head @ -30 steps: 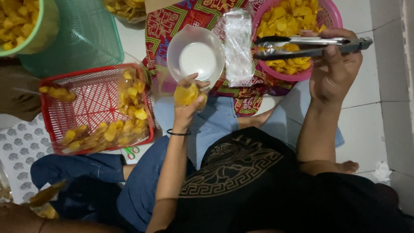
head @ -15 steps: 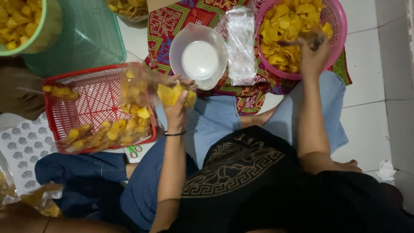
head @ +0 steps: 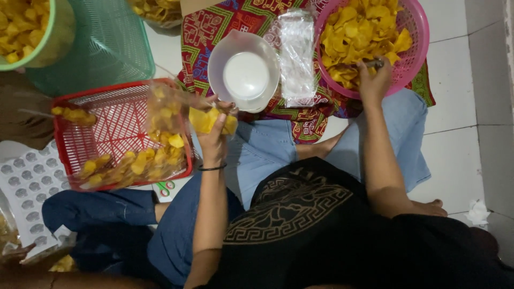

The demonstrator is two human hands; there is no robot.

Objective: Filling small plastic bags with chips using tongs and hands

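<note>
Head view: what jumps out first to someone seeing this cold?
The round pink plastic basket heaped with yellow chips at top right, where the right hand reaches in gripping metal tongs. At centre, the left hand holds a clear plastic bag of chips beside the red rectangular mesh basket at left, which holds more filled bags. Between them sits a white plastic jug on a red patterned cloth.

Even, soft indoor light, faint shadows, mild glare on white tiles, slightly soft focus, dark lower frame
</note>
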